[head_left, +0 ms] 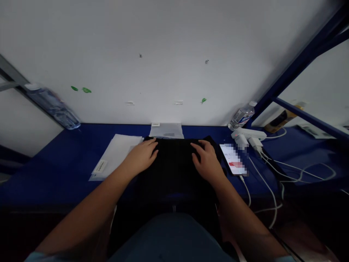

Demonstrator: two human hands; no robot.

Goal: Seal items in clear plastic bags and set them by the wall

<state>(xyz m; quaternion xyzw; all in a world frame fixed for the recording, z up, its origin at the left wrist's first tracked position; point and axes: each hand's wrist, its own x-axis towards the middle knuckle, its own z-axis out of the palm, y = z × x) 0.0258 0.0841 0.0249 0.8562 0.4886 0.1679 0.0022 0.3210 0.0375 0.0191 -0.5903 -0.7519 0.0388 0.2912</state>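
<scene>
A dark black piece of what looks like folded cloth [174, 163] lies across the blue tabletop in front of me and reaches over the near edge. My left hand [140, 157] rests palm down on its left side, fingers stretched out. On its right side lies my right hand [207, 162], fingers spread and slightly bent, holding nothing. White sheets in a clear plastic bag [116, 153] lie beside my left hand and partly under that forearm. Behind the cloth, a flat clear plastic packet [167, 130] touches the wall. The cloth's folds are too dark to make out.
Right of the cloth are a lit phone [231, 158] on a cable and a white power strip [248, 134] with chargers. Plastic bottles stand at the left [54, 107] and right [242, 116]. White cables [268, 178] trail over the edge. Blue frame bars [294, 69] rise at right.
</scene>
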